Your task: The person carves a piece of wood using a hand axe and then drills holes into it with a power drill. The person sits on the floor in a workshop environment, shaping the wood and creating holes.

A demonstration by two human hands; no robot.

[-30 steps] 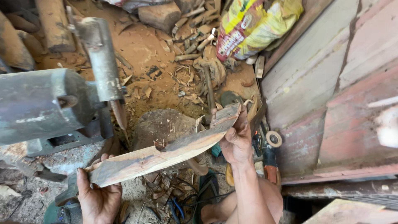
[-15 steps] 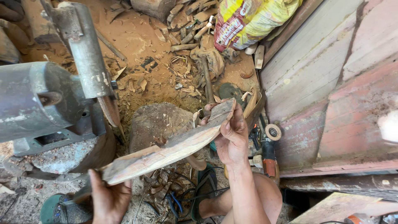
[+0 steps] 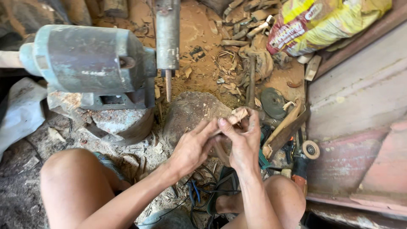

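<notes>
We see both hands meeting on one wood piece point(image 3: 237, 115), end-on to camera. Left hand point(image 3: 193, 146) fingers curl around its near side, right hand point(image 3: 243, 140) fingers clamp its top end. Just beyond the fingertips sits a stump point(image 3: 190, 111); grey motor point(image 3: 85, 59) farther left, angle grinder point(image 3: 303, 163) right of right hand.
</notes>
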